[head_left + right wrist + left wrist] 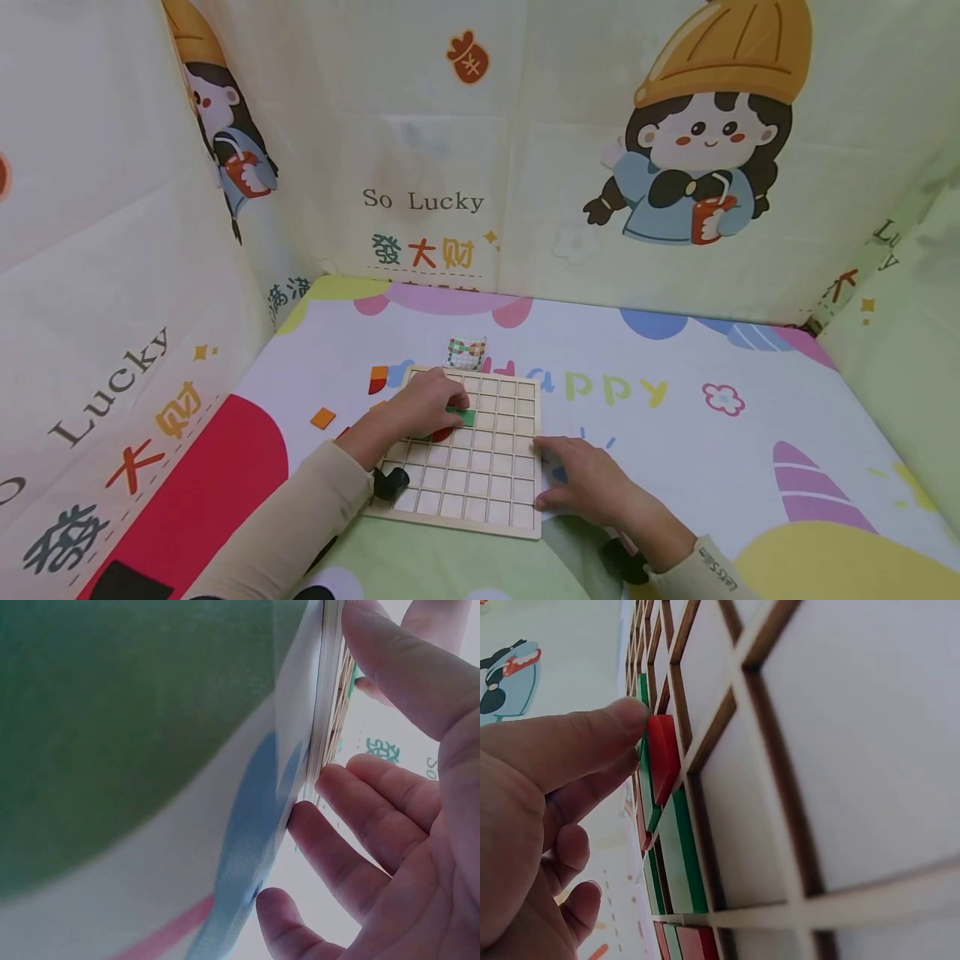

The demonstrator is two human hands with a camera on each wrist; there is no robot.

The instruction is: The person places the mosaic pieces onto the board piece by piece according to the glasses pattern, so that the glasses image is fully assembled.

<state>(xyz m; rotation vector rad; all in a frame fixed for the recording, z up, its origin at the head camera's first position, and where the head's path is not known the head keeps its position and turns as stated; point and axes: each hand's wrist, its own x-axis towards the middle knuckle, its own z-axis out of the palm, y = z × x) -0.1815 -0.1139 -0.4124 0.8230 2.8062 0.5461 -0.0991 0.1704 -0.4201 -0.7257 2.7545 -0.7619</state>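
Observation:
A square wooden grid board (476, 533) lies on the table, with a few coloured tiles in its cells. My left hand (427, 404) reaches over its upper left part, thumb and a finger pinching a green tile (468, 417) at the grid. Just below those fingers lies a red tile (442, 434). Up close in the left wrist view, the fingertips meet the green tile beside a red tile (664, 757), with another green tile (682, 851) nearer. My right hand (588, 479) rests at the board's right edge, its fingers spread and fingertips right at the side (319, 735).
A small patterned card (465, 352) stands behind the board. Left of the board are a loose orange tile (323, 417) and an orange-and-red tile (378, 379). Printed cloth walls (525, 167) enclose the back and sides of the table.

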